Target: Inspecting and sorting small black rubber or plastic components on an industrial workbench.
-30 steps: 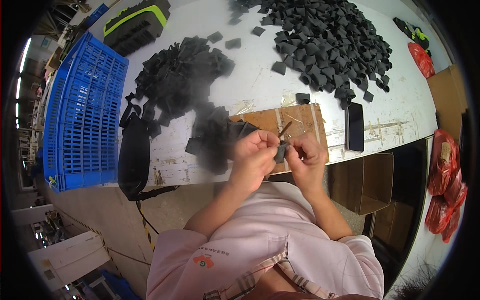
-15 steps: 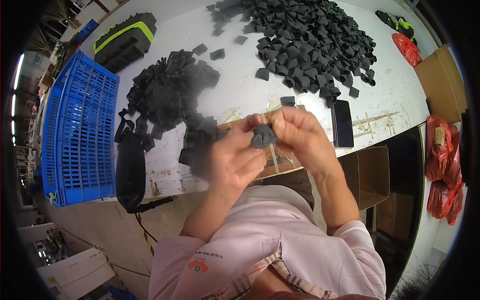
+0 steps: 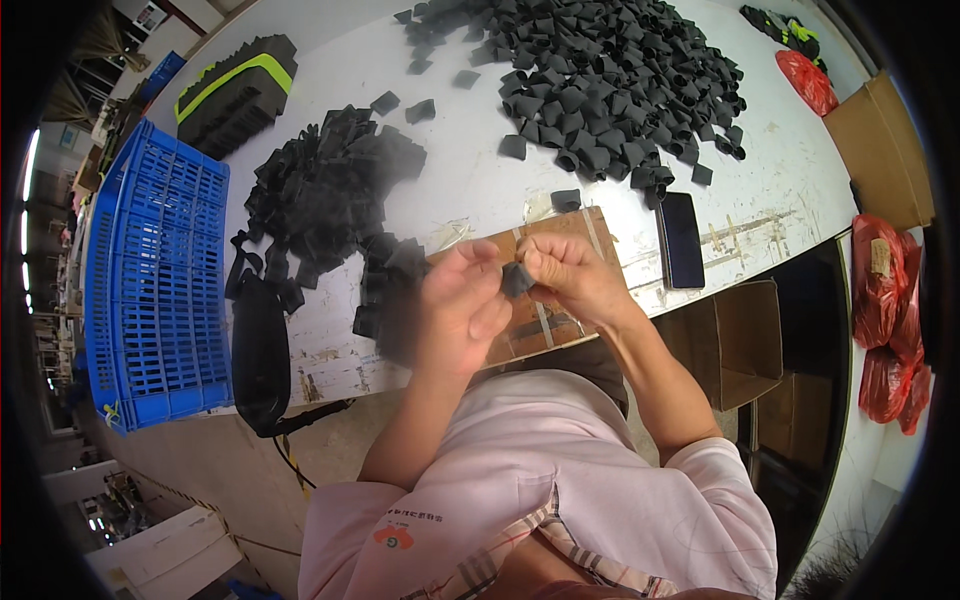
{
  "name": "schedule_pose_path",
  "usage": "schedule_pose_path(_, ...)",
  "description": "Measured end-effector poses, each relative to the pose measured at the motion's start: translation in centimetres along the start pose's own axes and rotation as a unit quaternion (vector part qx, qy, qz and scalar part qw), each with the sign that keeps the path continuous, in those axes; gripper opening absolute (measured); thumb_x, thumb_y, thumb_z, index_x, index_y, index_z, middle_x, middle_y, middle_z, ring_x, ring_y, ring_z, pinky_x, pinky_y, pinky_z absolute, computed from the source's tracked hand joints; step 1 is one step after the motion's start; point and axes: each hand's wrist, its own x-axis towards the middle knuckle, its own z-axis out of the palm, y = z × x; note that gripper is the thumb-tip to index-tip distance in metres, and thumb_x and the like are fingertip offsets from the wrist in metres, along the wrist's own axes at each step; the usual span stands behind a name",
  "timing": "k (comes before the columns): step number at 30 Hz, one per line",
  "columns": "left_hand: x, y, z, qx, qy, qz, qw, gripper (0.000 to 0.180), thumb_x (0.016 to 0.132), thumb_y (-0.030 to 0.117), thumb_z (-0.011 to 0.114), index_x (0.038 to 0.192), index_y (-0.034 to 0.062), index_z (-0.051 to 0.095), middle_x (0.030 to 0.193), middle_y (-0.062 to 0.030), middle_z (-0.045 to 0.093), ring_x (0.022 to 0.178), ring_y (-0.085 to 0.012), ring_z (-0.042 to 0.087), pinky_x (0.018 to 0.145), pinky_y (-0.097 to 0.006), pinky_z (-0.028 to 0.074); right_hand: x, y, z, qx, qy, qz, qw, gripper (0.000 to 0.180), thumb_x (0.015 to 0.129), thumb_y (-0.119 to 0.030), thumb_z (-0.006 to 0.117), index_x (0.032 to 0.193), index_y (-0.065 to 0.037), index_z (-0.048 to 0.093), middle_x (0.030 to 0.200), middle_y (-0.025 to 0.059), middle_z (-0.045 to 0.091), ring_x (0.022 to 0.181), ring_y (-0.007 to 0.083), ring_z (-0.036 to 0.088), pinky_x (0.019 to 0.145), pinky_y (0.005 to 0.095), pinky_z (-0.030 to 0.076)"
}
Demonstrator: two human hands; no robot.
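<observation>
In front of my body, above a brown wooden board [image 3: 590,235], my right hand [image 3: 575,280] pinches a small dark grey fabric piece [image 3: 517,281] between thumb and fingers. Close on its other side is my left hand [image 3: 462,295], half-curled with the fingers apart. Whether a left finger still touches the piece is hard to see. One more dark grey piece [image 3: 566,201] lies just past the board's far edge. To the left spreads a heap of flat dark pieces [image 3: 325,185]; a big pile of small dark grey tube-shaped pieces [image 3: 620,85] covers the far right of the table.
A blue plastic crate [image 3: 165,290] stands at the left, with a black pouch [image 3: 262,350] beside it. Behind is a dark stack with a yellow-green band [image 3: 235,85]. A phone [image 3: 683,240] lies right of the board. Cardboard boxes [image 3: 745,340] and red bags [image 3: 885,320] are at the right.
My left hand has drawn back slightly from the fabric piece, its index finger now farther from my right hand. The piece stays in my right fingers and shows a different side.
</observation>
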Motion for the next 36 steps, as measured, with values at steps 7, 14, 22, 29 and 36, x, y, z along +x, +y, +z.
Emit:
schedule_pose_path(7,-0.2,-0.2,1.4,0.406,0.067,0.239,0.88,0.035,0.081,0.0,0.053,0.115,-0.0054,0.045,0.092,-0.0097,0.055,0.085,-0.013,0.052,0.075,-0.024,0.042,-0.7,-2.1,0.9,-0.195,0.062,-0.012,0.979,0.027,0.087,-0.031,0.053,0.077,-0.005,0.051,0.067,-0.0011,0.045,0.056,0.0065,0.04,0.047,0.0193,0.033)
schedule_pose_path(14,0.4,0.2,1.3,0.47,-0.02,0.295,0.832,0.013,0.075,-0.002,0.059,0.088,-0.002,0.061,0.092,-0.0096,0.06,0.084,-0.0149,0.056,0.075,-0.024,0.043,-3.0,-2.7,3.2,-0.487,0.17,-0.317,0.796,0.038,0.07,-0.029,0.068,0.095,-0.002,0.056,0.082,0.0115,0.055,0.072,0.0273,0.056,0.06,0.0321,0.047)
schedule_pose_path(22,-0.2,0.1,1.4,0.089,0.092,0.189,0.974,0.008,0.087,0.008,0.05,0.09,0.0007,0.052,0.087,-0.0093,0.054,0.082,-0.0164,0.052,0.077,-0.031,0.042,-1.7,-2.6,3.6,-0.621,0.189,-0.414,0.639,0.023,0.066,-0.01,0.066,0.085,-0.001,0.058,0.076,0.0074,0.053,0.063,0.0212,0.052,0.049,0.0295,0.044)
schedule_pose_path(29,-0.4,-0.7,1.3,0.221,0.082,0.276,0.932,0.006,0.082,0.002,0.054,0.088,-0.0013,0.054,0.091,-0.0094,0.056,0.083,-0.0138,0.051,0.078,-0.026,0.04,-1.8,-3.1,3.5,-0.593,0.184,-0.388,0.681,0.028,0.061,-0.005,0.066,0.087,0.0,0.06,0.073,0.0071,0.054,0.064,0.0223,0.053,0.05,0.029,0.045)
schedule_pose_path(36,-0.6,-0.6,0.1,0.196,0.072,0.257,0.944,0.005,0.081,-0.001,0.054,0.085,-0.0011,0.055,0.093,-0.0099,0.056,0.083,-0.0146,0.051,0.08,-0.027,0.04,-1.4,-3.3,2.8,-0.52,0.119,-0.298,0.791,0.024,0.063,-0.002,0.066,0.087,-0.002,0.062,0.072,0.0082,0.055,0.066,0.0222,0.054,0.054,0.0315,0.045)
